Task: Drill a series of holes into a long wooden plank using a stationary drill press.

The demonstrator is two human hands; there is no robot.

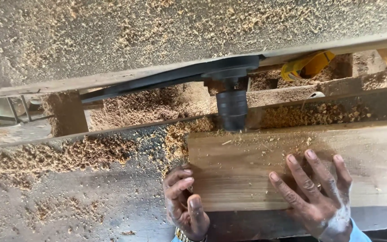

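A flat brown wooden board (301, 161) lies on the dusty machine table, its far edge against a dark cylindrical cutter head (232, 110). My left hand (183, 204) curls around the board's left end, fingers hooked on the end grain. My right hand (315, 195) lies flat on top of the board with its fingers spread, pressing down near the front edge. Fine wood chips are scattered on the board close to the cutter.
Thick sawdust (95, 150) covers the grey table (81, 201) and the upper surface. A black belt (157, 80) runs left from the cutter's pulley. A yellow object (307, 65) sits behind the wooden rails at the upper right.
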